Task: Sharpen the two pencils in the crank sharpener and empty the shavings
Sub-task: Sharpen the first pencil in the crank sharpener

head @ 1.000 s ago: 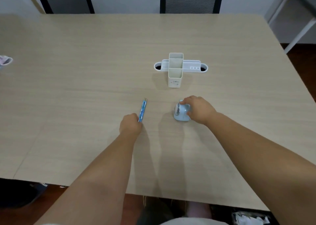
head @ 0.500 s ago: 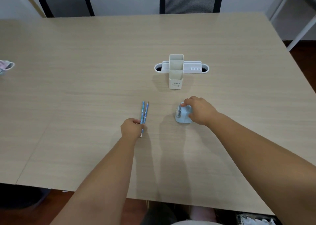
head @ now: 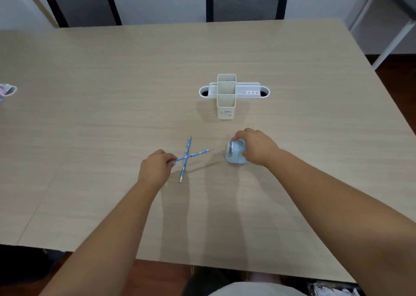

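Observation:
Two blue patterned pencils cross each other on the table. One pencil [head: 186, 158] lies flat, its tip pointing away from me. My left hand [head: 156, 168] pinches the end of the other pencil [head: 198, 155], which is raised above the first with its tip aimed right, toward the sharpener. The small light-blue crank sharpener [head: 234, 152] stands just right of the pencils. My right hand [head: 258, 147] is closed over its top and right side, which hides the crank.
A white desk organiser [head: 226, 96] with open compartments stands on the wooden table [head: 112, 106] beyond the sharpener. A pale crumpled object [head: 6, 90] lies at the far left edge. Chairs stand behind the table.
My left hand has lifted one pencil off the table and swung its tip to the right toward the sharpener. The other pencil stays lying flat. My right hand keeps hold of the sharpener.

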